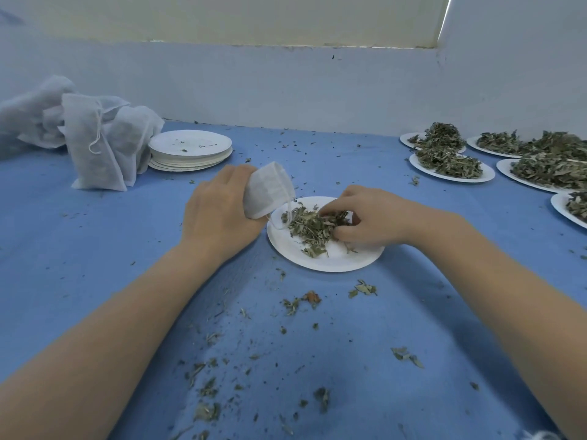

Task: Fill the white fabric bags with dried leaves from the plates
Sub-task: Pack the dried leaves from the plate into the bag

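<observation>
In the head view we gripped a small white fabric bag [268, 194] in our left hand [219, 211], its mouth tilted toward the paper plate [330, 262] at the middle of the blue tablecloth [95, 249], while our right hand [365, 217] curled its fingers around the pile of dried leaves [309, 228] on that plate. At the far left, filled bags [95, 144] leaned beside a stack of used plates [190, 150]; at the far right, several plates heaped with leaves [451, 165] waited, and crumbs of leaf [298, 303] littered the near cloth.
</observation>
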`<action>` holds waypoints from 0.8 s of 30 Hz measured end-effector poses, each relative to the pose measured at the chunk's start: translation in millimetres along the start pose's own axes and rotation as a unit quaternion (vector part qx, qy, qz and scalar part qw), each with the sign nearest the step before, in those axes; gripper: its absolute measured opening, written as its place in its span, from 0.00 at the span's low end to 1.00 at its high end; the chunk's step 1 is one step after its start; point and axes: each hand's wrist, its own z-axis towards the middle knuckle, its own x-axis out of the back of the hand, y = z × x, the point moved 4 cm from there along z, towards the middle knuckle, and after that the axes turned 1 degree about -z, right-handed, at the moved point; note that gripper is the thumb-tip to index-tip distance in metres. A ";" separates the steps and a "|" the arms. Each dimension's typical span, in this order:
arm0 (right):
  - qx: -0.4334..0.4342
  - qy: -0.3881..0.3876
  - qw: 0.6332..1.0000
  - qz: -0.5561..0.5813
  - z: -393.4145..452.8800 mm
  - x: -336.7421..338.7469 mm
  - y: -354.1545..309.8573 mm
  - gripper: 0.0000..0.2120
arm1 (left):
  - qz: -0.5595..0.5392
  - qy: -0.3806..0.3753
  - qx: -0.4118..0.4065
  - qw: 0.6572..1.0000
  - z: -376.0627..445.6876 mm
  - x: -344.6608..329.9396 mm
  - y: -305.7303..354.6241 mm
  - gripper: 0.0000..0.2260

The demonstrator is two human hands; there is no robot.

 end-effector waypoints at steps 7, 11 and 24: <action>0.009 0.070 0.997 0.036 -0.8 4.8 -3.3 0.12 | 0.011 -0.001 -0.026 1.000 -2.4 -1.2 5.6 0.21; 0.005 0.148 0.982 0.121 -7.1 22.2 -0.1 0.09 | 0.023 -0.007 -0.037 0.999 -3.3 -1.9 9.0 0.21; 0.078 0.227 0.966 0.094 -16.8 37.4 -49.9 0.07 | 0.042 -0.001 -0.105 0.994 -7.8 -1.0 31.0 0.24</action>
